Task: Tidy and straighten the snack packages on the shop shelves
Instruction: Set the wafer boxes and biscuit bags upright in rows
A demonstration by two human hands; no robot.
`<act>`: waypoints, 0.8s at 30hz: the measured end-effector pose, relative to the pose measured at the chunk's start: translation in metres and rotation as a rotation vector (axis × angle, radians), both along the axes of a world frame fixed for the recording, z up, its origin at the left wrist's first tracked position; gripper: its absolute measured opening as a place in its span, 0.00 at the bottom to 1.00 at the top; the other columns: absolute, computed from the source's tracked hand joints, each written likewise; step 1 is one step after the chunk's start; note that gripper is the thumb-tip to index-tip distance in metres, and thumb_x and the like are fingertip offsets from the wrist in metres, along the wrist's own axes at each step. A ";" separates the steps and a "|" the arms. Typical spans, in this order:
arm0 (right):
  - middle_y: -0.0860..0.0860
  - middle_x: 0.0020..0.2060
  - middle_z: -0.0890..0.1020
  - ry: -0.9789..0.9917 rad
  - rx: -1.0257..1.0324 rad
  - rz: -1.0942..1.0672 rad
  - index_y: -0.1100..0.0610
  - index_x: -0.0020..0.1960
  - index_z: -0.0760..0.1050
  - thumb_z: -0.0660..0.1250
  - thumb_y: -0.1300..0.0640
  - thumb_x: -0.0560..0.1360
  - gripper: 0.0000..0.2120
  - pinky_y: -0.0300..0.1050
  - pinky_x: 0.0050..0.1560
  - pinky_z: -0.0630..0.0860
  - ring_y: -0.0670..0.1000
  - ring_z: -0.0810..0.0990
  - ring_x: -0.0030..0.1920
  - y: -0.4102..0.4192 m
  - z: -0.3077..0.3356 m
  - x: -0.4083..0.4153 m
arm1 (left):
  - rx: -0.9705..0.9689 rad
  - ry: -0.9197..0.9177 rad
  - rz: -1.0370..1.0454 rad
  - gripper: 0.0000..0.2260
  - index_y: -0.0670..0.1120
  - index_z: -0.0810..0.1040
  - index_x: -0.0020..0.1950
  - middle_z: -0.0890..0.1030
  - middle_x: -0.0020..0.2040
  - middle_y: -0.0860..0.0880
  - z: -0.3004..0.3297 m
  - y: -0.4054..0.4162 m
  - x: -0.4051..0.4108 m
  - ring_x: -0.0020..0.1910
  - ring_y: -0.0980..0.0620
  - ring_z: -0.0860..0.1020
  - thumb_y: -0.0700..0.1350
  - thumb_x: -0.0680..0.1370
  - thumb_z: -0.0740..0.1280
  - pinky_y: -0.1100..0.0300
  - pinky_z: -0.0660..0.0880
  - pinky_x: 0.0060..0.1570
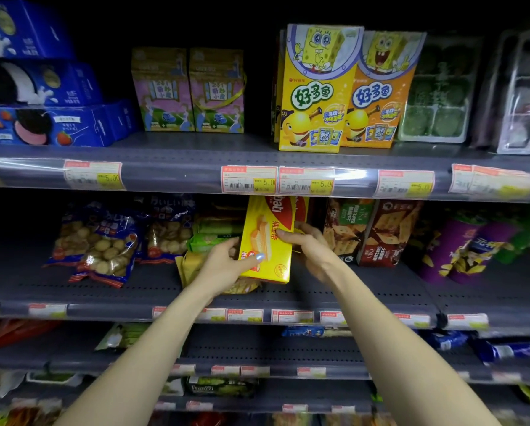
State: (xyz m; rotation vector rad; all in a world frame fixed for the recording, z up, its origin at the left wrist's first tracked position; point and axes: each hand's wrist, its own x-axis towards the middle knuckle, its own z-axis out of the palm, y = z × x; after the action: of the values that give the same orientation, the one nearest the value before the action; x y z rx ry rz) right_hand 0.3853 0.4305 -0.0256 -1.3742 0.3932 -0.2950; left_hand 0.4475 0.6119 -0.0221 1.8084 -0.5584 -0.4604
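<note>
Head view looks at grey shop shelves, both bare forearms reaching to the middle shelf [334,290]. A yellow wafer box [268,241] stands there on end, tilted with its top leaning right, up under the price strip [248,179] of the shelf above. The left hand [227,265] grips the box's lower left edge, thumb across the front and fingers [230,242] curled behind. The right hand [310,244] holds the right edge, fingers closed around it near mid-height. Left of the box lie green packets [210,239] and blue bags of round biscuits [110,253]; brown cracker boxes [377,232] stand to its right. On the upper shelf are yellow and orange cartoon-sponge boxes [316,87] and stacked blue cookie boxes [42,121].
</note>
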 end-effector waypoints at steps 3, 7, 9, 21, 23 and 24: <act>0.51 0.44 0.83 -0.010 -0.034 -0.021 0.58 0.60 0.71 0.70 0.66 0.71 0.18 0.31 0.37 0.76 0.44 0.83 0.41 -0.011 0.000 -0.006 | 0.145 -0.185 0.029 0.29 0.44 0.70 0.70 0.77 0.62 0.46 0.001 -0.004 0.010 0.54 0.50 0.78 0.51 0.72 0.73 0.54 0.75 0.56; 0.55 0.47 0.83 -0.025 -0.040 -0.071 0.58 0.62 0.70 0.71 0.68 0.70 0.22 0.42 0.50 0.79 0.53 0.83 0.49 -0.022 -0.002 -0.010 | 0.380 -0.562 0.091 0.27 0.49 0.70 0.71 0.72 0.70 0.44 -0.003 0.003 0.022 0.69 0.43 0.68 0.57 0.74 0.68 0.49 0.67 0.66; 0.56 0.49 0.82 -0.042 -0.052 -0.119 0.56 0.63 0.69 0.70 0.69 0.70 0.24 0.39 0.44 0.79 0.52 0.82 0.47 -0.025 0.000 -0.011 | 0.585 -0.667 0.046 0.28 0.51 0.65 0.74 0.65 0.74 0.43 -0.011 0.008 0.029 0.73 0.42 0.61 0.60 0.76 0.63 0.47 0.61 0.69; 0.55 0.59 0.78 0.015 -0.332 -0.202 0.53 0.67 0.65 0.73 0.65 0.70 0.30 0.36 0.42 0.78 0.53 0.80 0.55 -0.034 -0.038 -0.003 | 0.788 -0.899 -0.030 0.40 0.52 0.56 0.77 0.58 0.78 0.45 -0.051 0.020 0.039 0.77 0.45 0.53 0.68 0.71 0.34 0.48 0.50 0.73; 0.55 0.59 0.78 0.035 -0.356 -0.220 0.54 0.68 0.65 0.73 0.64 0.70 0.30 0.36 0.43 0.77 0.53 0.80 0.54 -0.037 -0.039 -0.001 | 0.772 -0.916 -0.019 0.42 0.50 0.59 0.77 0.62 0.76 0.44 -0.052 0.021 0.039 0.76 0.44 0.58 0.70 0.71 0.31 0.47 0.54 0.72; 0.55 0.59 0.78 0.044 -0.379 -0.228 0.54 0.69 0.65 0.73 0.64 0.70 0.31 0.39 0.46 0.78 0.53 0.79 0.55 -0.038 -0.040 0.000 | 0.771 -0.919 -0.017 0.43 0.50 0.61 0.76 0.64 0.75 0.43 -0.053 0.021 0.038 0.75 0.43 0.60 0.69 0.72 0.30 0.46 0.57 0.71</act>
State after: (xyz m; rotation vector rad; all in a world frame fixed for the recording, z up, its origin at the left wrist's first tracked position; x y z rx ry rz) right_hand 0.3848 0.3925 -0.0651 -1.7113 0.5518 -0.5494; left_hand 0.4859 0.6328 -0.0748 2.7511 -1.1176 0.2389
